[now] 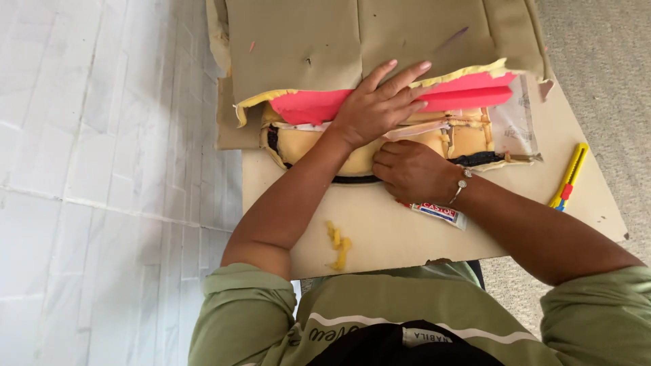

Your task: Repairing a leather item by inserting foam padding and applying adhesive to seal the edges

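Left hand (380, 102) is lying flat and fully open, fingers spread, palm pressing down on the pink foam strip (468, 95); it is gripping nothing. The strip is running left to right along the torn edge of the tan fabric cover (298, 41), with a thin yellow foam edge (468, 71) showing just above it.

Right hand (412, 171) is sitting just below the left, fingers curled in and knuckles up, fingertips pushing against the yellow foam pad (298, 146) under the strip. Can't tell whether it is pinching anything; fingertips are hidden. A bracelet (461, 186) is sitting on that wrist.

The pad is lying on the cardboard sheet (400, 237) that is serving as the worktop, at its far edge, partly tucked under the fabric cover. A clear plastic piece (515, 122) is sticking out at the pad's right end.

A small glue tube (441, 213) is lying on the cardboard, touching the underside of the right wrist. A yellow utility knife (569, 176) is lying well off to the right, near the cardboard's edge. A few yellow foam scraps (339, 244) are sitting near the front edge, beside the left forearm. White tiled floor (102, 169) is showing on the left, grey carpet (603, 61) on the right.
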